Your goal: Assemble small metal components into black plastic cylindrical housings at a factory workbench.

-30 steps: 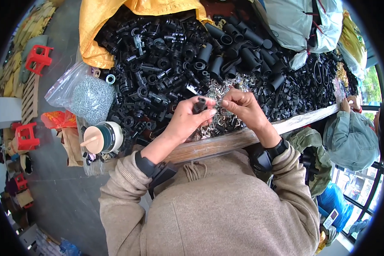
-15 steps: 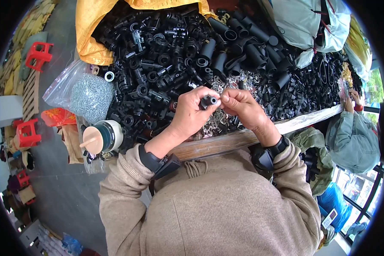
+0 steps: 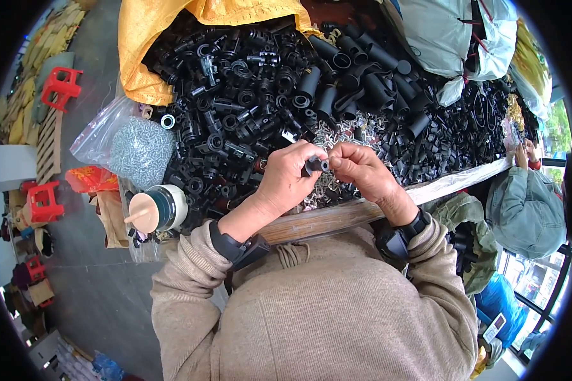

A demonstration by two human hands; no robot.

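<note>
"What's held?"
"Left hand (image 3: pixel 289 173) clamps a black cylinder (image 3: pixel 314 166) over metal pieces (image 3: pixel 327 134); right hand (image 3: pixel 367 173) pinches just right, contents unclear."
"Risk?"
"A slack left grip could drop the cylinder among them."

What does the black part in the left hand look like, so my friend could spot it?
Find the wooden edge in front of the beige sweater. Just beyond it, the left hand holds a short black tube with a round hole in its end. Unlike the loose black parts heaped beyond, it sits in a hand.
</note>
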